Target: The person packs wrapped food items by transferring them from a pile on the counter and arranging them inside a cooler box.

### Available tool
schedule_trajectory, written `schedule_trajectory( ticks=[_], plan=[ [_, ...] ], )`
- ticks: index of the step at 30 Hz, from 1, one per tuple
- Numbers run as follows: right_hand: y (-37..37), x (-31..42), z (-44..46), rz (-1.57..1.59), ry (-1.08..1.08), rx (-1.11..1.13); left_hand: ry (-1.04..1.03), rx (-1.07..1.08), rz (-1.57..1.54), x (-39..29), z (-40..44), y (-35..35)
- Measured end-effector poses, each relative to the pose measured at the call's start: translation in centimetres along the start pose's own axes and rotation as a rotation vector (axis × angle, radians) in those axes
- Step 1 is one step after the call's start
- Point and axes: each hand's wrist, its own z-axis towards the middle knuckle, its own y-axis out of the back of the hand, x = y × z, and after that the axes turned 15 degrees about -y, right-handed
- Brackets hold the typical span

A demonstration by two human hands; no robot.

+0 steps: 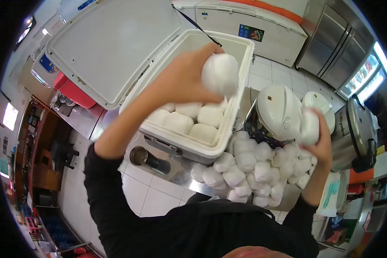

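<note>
My left hand point(187, 79) grips a round white wrapped bundle point(220, 74), slightly blurred, above the open white cooler box point(180, 144). Inside the box, several similar white bundles point(178, 123) lie side by side. On the right, my right hand point(324, 139) holds another white bundle point(309, 127) beside the white-lidded container point(278, 109). Below that hand, many more white bundles point(246, 161) are heaped on the metal table point(184, 174).
A dark metal cup point(148, 160) lies on its side in front of the box. The box's lid point(116, 47) stands open at the left. A large steel container point(352, 135) is at the right. Chest freezers point(249, 32) stand behind.
</note>
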Motion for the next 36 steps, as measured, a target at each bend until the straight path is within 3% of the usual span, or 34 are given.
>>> schedule_trajectory(
  ticks=[2,3,5,10,16,20,22,25,26,27,29,32,34,36],
  plan=[
    [-3.6,4.2,7.9,-0.022,0.147,0.060,0.136,0.073,-0.063,5.9,1.0,-2.1],
    [-5.2,5.9,12.2,-0.141,0.324,0.081,0.174,0.092,-0.094,8.5,1.0,-4.1],
    [-8.8,9.0,18.1,-0.265,0.188,0.144,-0.016,0.180,-0.040,12.8,0.9,-8.5],
    [-15.0,7.3,27.5,-0.489,0.054,0.280,-0.029,0.198,-0.105,15.2,0.5,-14.6],
    [-22.2,4.0,30.3,-0.995,-0.127,0.455,-0.069,0.596,0.143,14.9,-0.7,-15.5],
    [-23.8,3.9,29.2,-1.218,-0.175,0.681,-0.142,0.572,0.025,16.4,-1.7,-15.4],
    [-23.9,4.7,29.5,-1.149,-0.296,0.840,-0.101,0.805,-0.186,17.6,0.1,-15.3],
    [-24.0,2.3,31.3,-0.980,-0.419,1.070,0.001,1.155,-0.074,16.1,5.0,-9.0],
    [-24.1,1.4,31.6,-0.909,-0.445,1.137,0.267,1.023,-0.363,19.4,6.1,-9.4],
    [-24.1,1.5,30.8,-0.910,-0.398,1.032,0.370,0.878,-0.312,20.6,7.2,-9.1],
    [-24.4,2.0,29.8,-1.015,-0.361,0.933,0.261,0.619,0.082,23.8,7.7,-9.9],
    [-24.2,2.3,29.4,-1.219,-0.178,0.832,0.006,0.664,-0.034,33.5,4.1,-18.4],
    [-24.3,3.6,28.4,-1.348,-0.137,0.837,0.159,0.571,-0.104,29.1,2.4,-17.5],
    [-21.9,4.4,25.9,-0.978,-0.035,0.532,0.129,0.502,-0.008,30.1,1.4,-18.8]
  ],
)
